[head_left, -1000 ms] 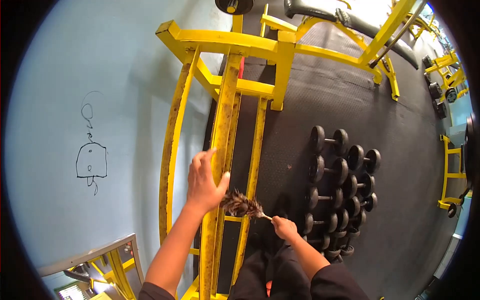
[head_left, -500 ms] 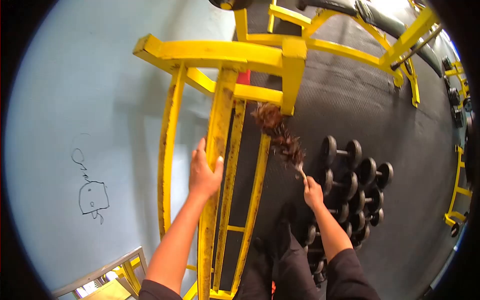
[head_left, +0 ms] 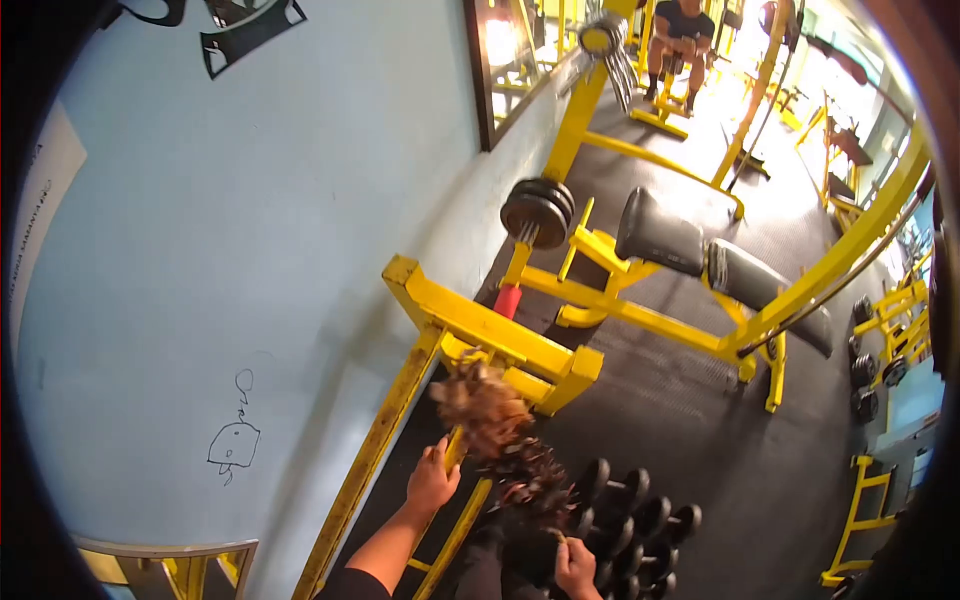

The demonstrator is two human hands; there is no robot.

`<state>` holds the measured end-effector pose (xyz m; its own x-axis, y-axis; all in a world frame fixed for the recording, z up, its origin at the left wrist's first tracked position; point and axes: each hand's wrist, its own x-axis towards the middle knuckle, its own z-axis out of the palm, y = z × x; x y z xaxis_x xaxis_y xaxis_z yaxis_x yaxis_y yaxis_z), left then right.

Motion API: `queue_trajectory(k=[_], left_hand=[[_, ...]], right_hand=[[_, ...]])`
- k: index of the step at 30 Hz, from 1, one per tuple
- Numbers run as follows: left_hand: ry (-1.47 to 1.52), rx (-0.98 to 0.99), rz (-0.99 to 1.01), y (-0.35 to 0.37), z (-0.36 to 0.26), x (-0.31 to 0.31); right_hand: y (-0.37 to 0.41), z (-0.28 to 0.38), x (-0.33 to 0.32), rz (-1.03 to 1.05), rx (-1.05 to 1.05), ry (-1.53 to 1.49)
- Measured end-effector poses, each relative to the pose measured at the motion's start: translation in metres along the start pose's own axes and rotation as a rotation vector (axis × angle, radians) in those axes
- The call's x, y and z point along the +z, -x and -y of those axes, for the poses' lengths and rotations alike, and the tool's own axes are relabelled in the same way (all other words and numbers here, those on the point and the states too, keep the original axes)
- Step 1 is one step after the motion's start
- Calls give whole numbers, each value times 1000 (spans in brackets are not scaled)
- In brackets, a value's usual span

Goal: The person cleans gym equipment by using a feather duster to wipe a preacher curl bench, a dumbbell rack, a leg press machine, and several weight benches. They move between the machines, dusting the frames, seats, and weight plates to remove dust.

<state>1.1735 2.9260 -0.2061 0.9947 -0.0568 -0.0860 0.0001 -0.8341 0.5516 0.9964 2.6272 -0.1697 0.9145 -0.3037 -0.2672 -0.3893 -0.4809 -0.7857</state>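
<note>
A person's left hand (head_left: 432,487) is closed around a bar of a yellow rack (head_left: 480,330). The right hand (head_left: 578,567) is closed on a feather duster (head_left: 497,425), which is raised against the rack's top beam. The feathers could snag on the beam's corner if swept hard.

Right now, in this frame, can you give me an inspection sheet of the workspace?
Surface: black rubber floor, textured; no spill seen.
Job's things: feather duster raised at the top end of the yellow rack.
Clutter: dumbbells in rows on the floor beside the rack.
Grips: left hand closed round a rack bar; right hand closed on the duster's handle.
Cables: nothing seen.
Surroundings: blue wall with a doodle, mirror, padded bench, weight plates, a seated person far off.
</note>
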Motion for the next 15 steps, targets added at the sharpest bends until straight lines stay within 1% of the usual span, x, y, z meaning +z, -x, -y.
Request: queue_trajectory(k=[1,2,3,4,5,6,7,8,10,11,12,13,14,15], left_hand=[[18,8,-22,0,3,1],[1,-26,1,-1,4,3],[-15,-63,27,-2,3,4],[2,-65,11,-1,1,3],[-8,-96,52,-2,-1,-1],[-21,-127,96,-3,-1,-3],[-62,-140,80,-1,2,2],[-57,-142,71,1,4,6],[-98,-222,124,0,5,6],[-32,-290,241,-4,3,-3],[-27,-300,243,-7,1,-7],[-10,-335,301,-8,-2,-11],[9,-369,359,-9,-3,-12],[15,-379,367,-8,-4,-13]], right_hand=[[-14,14,2,17,-95,18],[-29,29,3,36,-191,39],[-48,63,3,72,-211,12],[-69,97,3,106,-224,34],[-91,129,4,140,-236,51],[-114,154,11,98,-284,76],[-137,170,18,57,-326,98],[-158,183,26,58,-337,101],[-192,208,40,21,-345,75],[-203,224,39,28,-350,79],[-213,236,35,29,-400,156],[-220,246,33,31,-446,233],[-225,253,33,41,-441,239],[-230,259,32,40,-402,224]])
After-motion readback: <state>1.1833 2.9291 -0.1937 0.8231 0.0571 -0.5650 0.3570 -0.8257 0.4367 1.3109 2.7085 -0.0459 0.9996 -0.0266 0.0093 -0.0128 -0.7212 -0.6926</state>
